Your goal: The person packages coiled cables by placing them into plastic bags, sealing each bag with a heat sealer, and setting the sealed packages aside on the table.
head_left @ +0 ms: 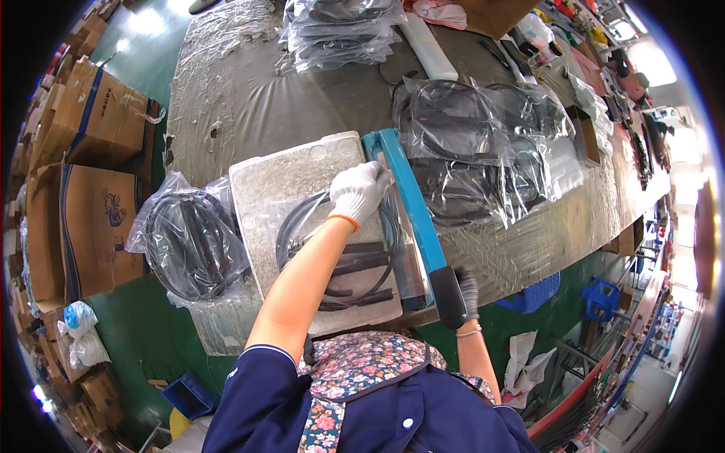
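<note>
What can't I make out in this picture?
All in the head view:
- Right hand: its grip, partly hidden by the black handle.
- Left hand: whatever lies under its fingers, hidden by the hand itself.
- Bagged cable: part of its coil, covered by the left forearm.
- Stack of bags: its far end, cut off by the top edge.

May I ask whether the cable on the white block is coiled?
Coiled: the black cable curves in loops on the white block.

Printing [106,102] on the upper brown carton [124,124] is too small to read.
</note>
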`<move>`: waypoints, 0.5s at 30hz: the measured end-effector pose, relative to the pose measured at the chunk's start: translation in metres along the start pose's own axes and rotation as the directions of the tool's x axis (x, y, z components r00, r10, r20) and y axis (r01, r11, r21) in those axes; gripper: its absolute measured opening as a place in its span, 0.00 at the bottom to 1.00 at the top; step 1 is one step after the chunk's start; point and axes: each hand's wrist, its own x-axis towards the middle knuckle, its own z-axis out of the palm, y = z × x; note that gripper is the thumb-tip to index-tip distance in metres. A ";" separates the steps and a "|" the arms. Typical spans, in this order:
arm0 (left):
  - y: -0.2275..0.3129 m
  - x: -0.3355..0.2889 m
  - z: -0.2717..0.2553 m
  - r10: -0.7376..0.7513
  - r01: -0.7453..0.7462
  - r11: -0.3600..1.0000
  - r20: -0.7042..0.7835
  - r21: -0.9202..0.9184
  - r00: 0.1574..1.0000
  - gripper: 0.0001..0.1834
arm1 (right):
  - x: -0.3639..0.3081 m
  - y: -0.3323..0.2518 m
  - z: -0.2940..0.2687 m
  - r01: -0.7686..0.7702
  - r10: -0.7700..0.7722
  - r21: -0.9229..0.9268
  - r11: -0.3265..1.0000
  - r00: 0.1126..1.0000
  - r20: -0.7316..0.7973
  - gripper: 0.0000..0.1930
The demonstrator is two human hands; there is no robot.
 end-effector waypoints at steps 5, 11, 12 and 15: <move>-0.001 0.005 -0.007 -0.035 0.035 0.999 0.026 -0.012 0.999 0.19 | -0.036 -0.030 0.135 0.642 -0.399 -0.767 0.008 0.705 0.586 0.29; -0.005 0.018 0.002 -0.064 0.064 0.997 0.003 -0.042 0.998 0.20 | -0.002 0.036 0.052 0.315 -0.419 -0.910 -0.268 0.813 0.405 0.36; -0.007 0.015 0.001 -0.104 0.104 0.992 -0.004 -0.076 0.995 0.21 | 0.001 0.045 0.042 0.241 -0.481 -0.916 -0.320 0.792 0.376 0.35; -0.011 -0.002 -0.026 -0.037 0.016 0.985 -0.120 -0.172 0.992 0.24 | 0.002 0.045 0.080 0.131 -0.434 -0.722 -0.680 0.721 0.540 0.30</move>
